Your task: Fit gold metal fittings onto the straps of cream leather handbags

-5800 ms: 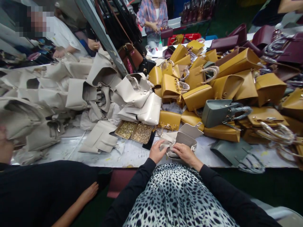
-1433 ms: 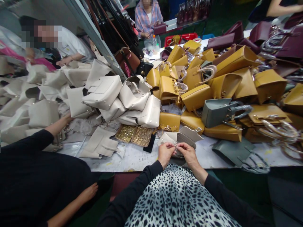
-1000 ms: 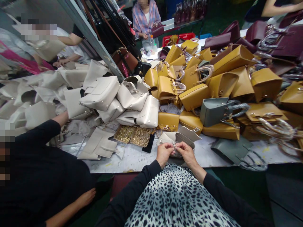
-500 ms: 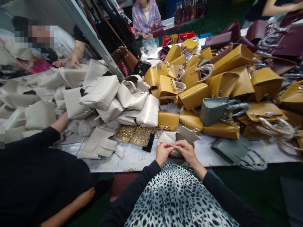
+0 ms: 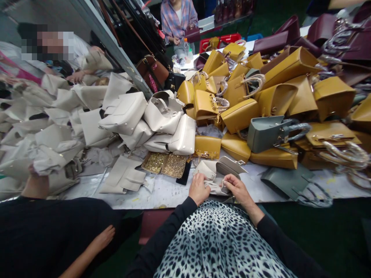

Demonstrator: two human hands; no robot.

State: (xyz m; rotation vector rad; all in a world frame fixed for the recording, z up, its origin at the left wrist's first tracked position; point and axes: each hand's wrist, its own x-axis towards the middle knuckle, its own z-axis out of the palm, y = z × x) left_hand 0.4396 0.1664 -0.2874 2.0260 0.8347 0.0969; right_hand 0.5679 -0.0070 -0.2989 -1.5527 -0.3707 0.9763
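Note:
A small cream handbag (image 5: 220, 168) lies at the near edge of the white table (image 5: 165, 191), straight in front of me. My left hand (image 5: 198, 189) is closed on a cream strap or flap of that bag at its left side. My right hand (image 5: 237, 187) pinches the same cream piece from the right. Both hands sit close together just above the table edge. Whatever small part lies between the fingers is too small to make out.
A tray of gold hardware (image 5: 164, 164) lies left of my hands, with a dark phone-like slab (image 5: 184, 178) beside it. Cream bags (image 5: 162, 116) pile up at the left, mustard bags (image 5: 240, 114) and grey bags (image 5: 268, 133) at the right. A person in black (image 5: 43, 227) works at my left.
My hands have moved slightly apart and lower, pulling the cream piece out between them. The person on my left has drawn a cream bag closer.

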